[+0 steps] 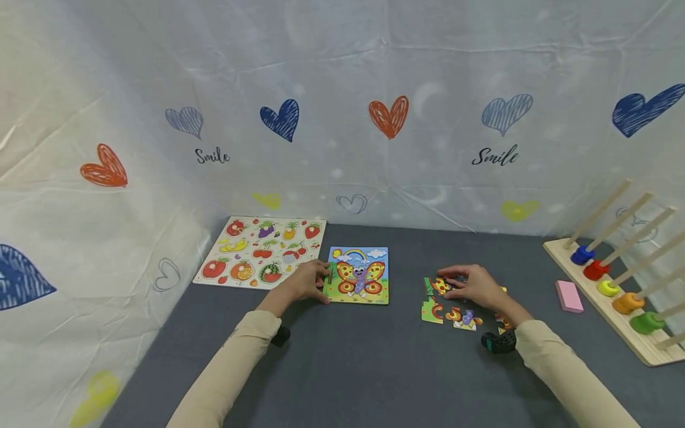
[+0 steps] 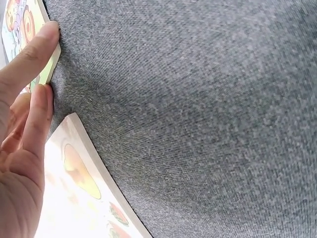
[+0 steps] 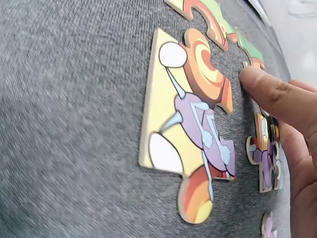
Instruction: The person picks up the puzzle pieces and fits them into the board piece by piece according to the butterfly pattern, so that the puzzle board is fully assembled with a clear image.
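A butterfly puzzle board (image 1: 357, 274) lies flat on the grey table. My left hand (image 1: 319, 282) rests at the board's left edge. In the left wrist view two straight fingertips (image 2: 45, 33) touch the edge of that board (image 2: 51, 62). To the right lie several loose butterfly puzzle pieces (image 1: 452, 309). My right hand (image 1: 453, 284) lies over them with fingers stretched left. In the right wrist view one fingertip (image 3: 257, 84) touches the table beside a large piece with a purple body and orange swirls (image 3: 190, 134). More pieces (image 3: 265, 156) lie under the hand.
A fruit peg puzzle board (image 1: 259, 252) lies at the back left, its corner (image 2: 84, 183) close to my left hand. A pink block (image 1: 569, 295) and a wooden peg rack with coloured rings (image 1: 615, 285) stand at the right. A heart-printed cloth wall (image 1: 342, 119) surrounds the table.
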`<state>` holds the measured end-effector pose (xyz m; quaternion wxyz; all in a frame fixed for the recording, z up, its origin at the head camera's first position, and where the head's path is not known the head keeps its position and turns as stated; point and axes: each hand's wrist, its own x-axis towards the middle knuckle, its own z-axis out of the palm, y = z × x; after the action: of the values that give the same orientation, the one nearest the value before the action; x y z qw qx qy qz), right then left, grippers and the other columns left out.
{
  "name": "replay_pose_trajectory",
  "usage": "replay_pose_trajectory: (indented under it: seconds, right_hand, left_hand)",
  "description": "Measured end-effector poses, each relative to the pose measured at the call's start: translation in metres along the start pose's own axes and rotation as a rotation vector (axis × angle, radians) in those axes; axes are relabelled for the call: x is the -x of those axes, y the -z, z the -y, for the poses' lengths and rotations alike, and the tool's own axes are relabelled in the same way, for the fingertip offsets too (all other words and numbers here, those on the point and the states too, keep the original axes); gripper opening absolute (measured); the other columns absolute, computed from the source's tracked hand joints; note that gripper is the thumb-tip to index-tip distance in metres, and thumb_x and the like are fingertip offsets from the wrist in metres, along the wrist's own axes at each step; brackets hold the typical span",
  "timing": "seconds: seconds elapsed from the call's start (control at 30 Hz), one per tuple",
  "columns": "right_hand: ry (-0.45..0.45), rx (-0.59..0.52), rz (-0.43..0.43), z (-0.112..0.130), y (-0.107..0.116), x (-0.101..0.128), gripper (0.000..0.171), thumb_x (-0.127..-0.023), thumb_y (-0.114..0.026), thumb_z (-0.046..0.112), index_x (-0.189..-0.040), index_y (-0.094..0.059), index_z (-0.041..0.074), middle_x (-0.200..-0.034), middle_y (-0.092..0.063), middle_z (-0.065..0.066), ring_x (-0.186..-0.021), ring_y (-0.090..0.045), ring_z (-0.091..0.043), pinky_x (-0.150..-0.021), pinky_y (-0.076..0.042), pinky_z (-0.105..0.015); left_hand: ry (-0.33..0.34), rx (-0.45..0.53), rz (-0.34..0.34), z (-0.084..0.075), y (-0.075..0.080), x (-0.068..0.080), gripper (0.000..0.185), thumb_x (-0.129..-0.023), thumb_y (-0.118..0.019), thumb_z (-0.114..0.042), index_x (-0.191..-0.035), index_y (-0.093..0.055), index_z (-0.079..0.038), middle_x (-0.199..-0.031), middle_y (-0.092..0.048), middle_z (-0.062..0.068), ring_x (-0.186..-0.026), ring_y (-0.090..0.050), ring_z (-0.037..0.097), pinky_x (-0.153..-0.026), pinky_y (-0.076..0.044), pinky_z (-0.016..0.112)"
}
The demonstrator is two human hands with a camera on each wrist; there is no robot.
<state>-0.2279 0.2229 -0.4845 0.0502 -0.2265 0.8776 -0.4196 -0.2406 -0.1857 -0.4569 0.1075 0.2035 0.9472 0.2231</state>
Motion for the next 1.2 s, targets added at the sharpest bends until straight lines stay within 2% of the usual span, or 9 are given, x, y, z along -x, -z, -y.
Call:
replay_pose_trajectory:
  seconds: [0.17, 0.33, 0.43, 0.57, 0.67, 0.8, 0.97, 1.1, 1.2]
  right_hand:
    - [-0.034, 0.003, 0.050, 0.002, 0.001, -0.003, 0.045, -0.069, -0.076, 0.018, -0.111, -0.064, 0.004, -0.109, -0.062, -0.014, -0.094, -0.061, -0.022, -0.073, -0.049, -0.028]
    - [-0.049, 0.002, 0.072, 0.004, 0.003, -0.005, 0.043, -0.070, -0.076, 0.017, -0.109, -0.064, 0.003, -0.109, -0.061, -0.016, -0.094, -0.061, -0.024, -0.073, -0.049, -0.027]
    - [-0.048, -0.013, 0.072, 0.005, 0.003, -0.004, 0.043, -0.071, -0.075, 0.015, -0.110, -0.063, 0.002, -0.110, -0.059, -0.017, -0.097, -0.060, -0.028, -0.074, -0.049, -0.028]
    - [-0.037, -0.049, 0.037, 0.006, 0.005, -0.002, 0.044, -0.072, -0.074, 0.014, -0.112, -0.061, 0.002, -0.111, -0.058, -0.017, -0.097, -0.059, -0.030, -0.074, -0.049, -0.027]
    - [-0.033, -0.085, 0.013, 0.008, 0.006, -0.001, 0.044, -0.074, -0.073, 0.016, -0.114, -0.060, 0.002, -0.110, -0.059, -0.018, -0.084, -0.063, -0.027, -0.061, -0.050, -0.030]
    - [-0.050, -0.178, 0.007, 0.010, 0.004, -0.001, 0.047, -0.075, -0.073, 0.018, -0.116, -0.058, 0.001, -0.109, -0.059, -0.020, -0.081, -0.061, -0.025, -0.052, -0.048, -0.034]
    - [-0.027, -0.273, -0.008, 0.014, -0.008, -0.003, 0.045, -0.075, -0.072, 0.019, -0.116, -0.059, 0.002, -0.114, -0.058, -0.017, -0.100, -0.055, -0.028, -0.065, -0.049, -0.028]
    - [0.015, -0.339, -0.018, 0.019, -0.022, -0.007, 0.043, -0.077, -0.071, 0.016, -0.115, -0.059, 0.000, -0.116, -0.057, -0.018, -0.105, -0.054, -0.030, -0.076, -0.048, -0.025]
    - [0.016, -0.378, -0.021, 0.023, -0.033, -0.012, 0.042, -0.078, -0.070, 0.015, -0.115, -0.059, 0.001, -0.116, -0.057, -0.018, -0.107, -0.054, -0.028, -0.078, -0.047, -0.025]
  left_hand:
    - [0.018, 0.003, 0.003, 0.001, -0.001, 0.000, 0.069, -0.056, -0.086, -0.024, -0.115, -0.060, 0.000, -0.129, -0.046, 0.008, -0.079, -0.051, 0.009, -0.078, -0.043, 0.027]
    - [0.006, 0.016, -0.005, 0.001, -0.001, 0.000, 0.068, -0.056, -0.086, -0.023, -0.115, -0.060, 0.001, -0.128, -0.047, 0.008, -0.077, -0.053, 0.010, -0.075, -0.044, 0.027]
    - [-0.017, 0.008, 0.003, 0.000, 0.000, -0.001, 0.068, -0.056, -0.085, -0.024, -0.114, -0.060, 0.001, -0.129, -0.046, 0.010, -0.082, -0.054, 0.013, -0.078, -0.044, 0.029]
    - [-0.058, -0.049, 0.031, 0.000, 0.002, -0.002, 0.061, -0.059, -0.084, -0.028, -0.109, -0.063, -0.001, -0.132, -0.042, 0.010, -0.101, -0.051, 0.017, -0.086, -0.041, 0.032]
    - [-0.101, -0.082, 0.056, 0.002, 0.005, -0.002, 0.050, -0.061, -0.083, -0.030, -0.099, -0.065, -0.003, -0.135, -0.039, 0.010, -0.099, -0.050, 0.018, -0.083, -0.040, 0.032]
    - [-0.121, -0.085, 0.083, 0.005, 0.007, -0.003, 0.045, -0.061, -0.082, -0.032, -0.091, -0.060, -0.006, -0.138, -0.037, 0.010, -0.081, -0.049, 0.014, -0.078, -0.040, 0.031]
    - [-0.113, -0.098, 0.098, 0.008, 0.009, -0.003, 0.050, -0.061, -0.082, -0.037, -0.091, -0.055, -0.009, -0.138, -0.037, 0.010, -0.073, -0.046, 0.009, -0.078, -0.040, 0.028]
    - [-0.137, -0.085, 0.110, 0.008, 0.010, -0.004, 0.052, -0.062, -0.081, -0.036, -0.093, -0.052, -0.007, -0.139, -0.035, 0.010, -0.069, -0.046, 0.008, -0.072, -0.040, 0.027]
    - [-0.162, -0.073, 0.125, 0.006, 0.011, -0.006, 0.065, -0.063, -0.080, -0.035, -0.111, -0.051, -0.002, -0.126, -0.046, 0.010, -0.067, -0.047, 0.008, -0.067, -0.040, 0.025]
